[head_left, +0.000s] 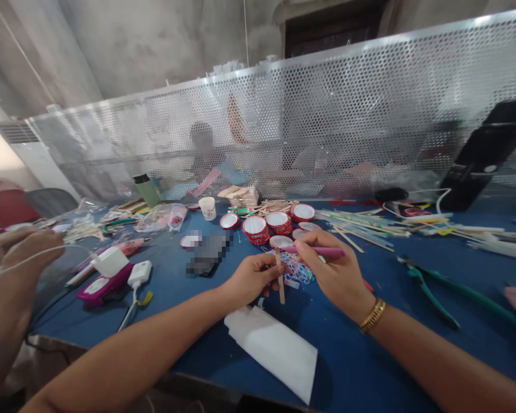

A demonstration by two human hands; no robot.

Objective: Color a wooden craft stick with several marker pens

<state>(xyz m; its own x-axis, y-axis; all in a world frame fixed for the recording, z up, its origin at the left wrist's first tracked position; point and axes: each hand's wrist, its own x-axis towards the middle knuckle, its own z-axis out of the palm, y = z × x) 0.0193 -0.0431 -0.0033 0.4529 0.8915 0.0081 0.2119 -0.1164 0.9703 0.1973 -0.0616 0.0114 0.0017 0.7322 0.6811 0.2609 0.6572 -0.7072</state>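
Note:
My left hand pinches a flat wooden stick, which stands roughly upright between thumb and fingers. In my right hand is a purple pen, held like a writing tool, its tip touching or very close to the top of the stick. Behind both hands lies a tangle of blue and purple cord. Several round red-sided tins with white tops, one of them a front tin, sit just beyond. A folded white paper packet rests below my left hand.
Green-handled pliers lie at right, near loose sticks. On the left are a purple power strip with white plugs and another person's hands. A paper cup, green bottle and perforated metal screen stand behind.

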